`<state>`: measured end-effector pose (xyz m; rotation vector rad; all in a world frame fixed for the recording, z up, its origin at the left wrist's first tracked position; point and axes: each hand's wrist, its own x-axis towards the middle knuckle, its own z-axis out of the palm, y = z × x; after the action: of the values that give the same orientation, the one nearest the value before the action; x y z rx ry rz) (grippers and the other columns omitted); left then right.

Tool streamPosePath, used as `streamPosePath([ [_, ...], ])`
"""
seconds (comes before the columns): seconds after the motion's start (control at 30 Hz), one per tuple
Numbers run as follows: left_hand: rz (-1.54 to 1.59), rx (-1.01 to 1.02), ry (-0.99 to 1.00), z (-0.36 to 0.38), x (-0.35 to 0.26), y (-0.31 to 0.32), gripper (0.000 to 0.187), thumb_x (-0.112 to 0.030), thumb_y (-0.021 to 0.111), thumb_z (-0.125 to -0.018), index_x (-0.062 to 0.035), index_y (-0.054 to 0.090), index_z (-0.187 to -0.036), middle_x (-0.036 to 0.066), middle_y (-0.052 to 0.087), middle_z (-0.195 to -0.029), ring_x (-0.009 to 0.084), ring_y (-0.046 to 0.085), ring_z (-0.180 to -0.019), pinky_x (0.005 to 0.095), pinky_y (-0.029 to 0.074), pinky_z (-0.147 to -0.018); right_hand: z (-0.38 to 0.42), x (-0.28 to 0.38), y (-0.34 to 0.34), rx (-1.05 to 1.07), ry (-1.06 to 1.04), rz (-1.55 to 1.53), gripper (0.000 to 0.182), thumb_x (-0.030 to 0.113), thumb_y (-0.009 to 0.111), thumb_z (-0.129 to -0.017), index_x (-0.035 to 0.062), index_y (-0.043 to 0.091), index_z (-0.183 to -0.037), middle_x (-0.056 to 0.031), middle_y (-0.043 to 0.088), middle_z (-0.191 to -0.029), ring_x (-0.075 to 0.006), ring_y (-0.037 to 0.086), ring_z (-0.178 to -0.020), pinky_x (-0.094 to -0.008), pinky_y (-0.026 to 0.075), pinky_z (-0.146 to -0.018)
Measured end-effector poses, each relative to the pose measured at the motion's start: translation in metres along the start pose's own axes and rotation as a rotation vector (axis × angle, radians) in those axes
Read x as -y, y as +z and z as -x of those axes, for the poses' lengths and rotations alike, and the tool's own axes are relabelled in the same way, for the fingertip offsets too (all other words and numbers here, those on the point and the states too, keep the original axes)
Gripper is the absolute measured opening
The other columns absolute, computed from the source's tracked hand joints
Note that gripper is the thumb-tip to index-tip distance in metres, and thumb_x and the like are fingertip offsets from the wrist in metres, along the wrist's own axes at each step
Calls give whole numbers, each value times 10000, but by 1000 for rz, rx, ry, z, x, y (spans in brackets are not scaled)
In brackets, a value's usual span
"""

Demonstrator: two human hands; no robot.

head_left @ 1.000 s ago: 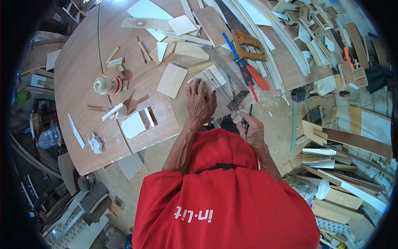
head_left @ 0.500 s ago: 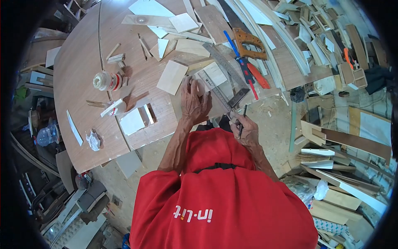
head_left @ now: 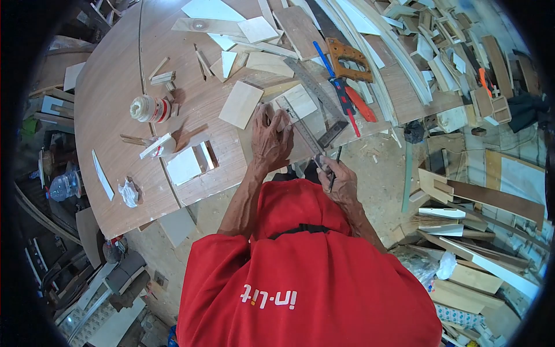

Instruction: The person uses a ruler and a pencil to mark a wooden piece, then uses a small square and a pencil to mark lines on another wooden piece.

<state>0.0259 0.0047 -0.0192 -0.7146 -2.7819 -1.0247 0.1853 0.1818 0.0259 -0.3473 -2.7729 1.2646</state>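
Note:
My left hand lies flat, fingers spread, on a pale wooden board at the near edge of the round brown table. It presses down a metal try square whose blade runs across a small light wood piece. My right hand is closed around a dark pencil, its tip pointing up toward the square's dark stock at the board's edge.
A handsaw with an orange-brown handle and a blue-and-red tool lie past the square. A glue jar, wood offcuts and a square cut-out sit to the left. Stacked timber crowds the right; the floor lies below.
My right hand with the pencil has moved up and left toward the square's stock. My left hand has shifted slightly along the board, and the square has slid with it.

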Motion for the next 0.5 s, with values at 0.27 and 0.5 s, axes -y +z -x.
streamPosePath([
  [0.27, -26, 10, 0, 0, -1, -2, 464, -307, 652, -899, -117, 546, -1309, 258, 376, -1437, 455, 348, -1348, 525, 327, -1106, 2, 0, 2, 10, 30, -26, 337, 155, 676, -827, 61, 663, -1151, -144, 670, -894, -287, 669, -724, -373, 544, -648],
  [0.5, -19, 24, 19, -3, -2, -4, 513, -283, 681, -875, -106, 521, -1329, 247, 389, -1416, 438, 359, -1335, 513, 335, -1101, -1, 3, -1, -16, 4, -8, 334, 157, 677, -829, 75, 665, -1152, -151, 676, -909, -294, 672, -719, -381, 547, -650],
])
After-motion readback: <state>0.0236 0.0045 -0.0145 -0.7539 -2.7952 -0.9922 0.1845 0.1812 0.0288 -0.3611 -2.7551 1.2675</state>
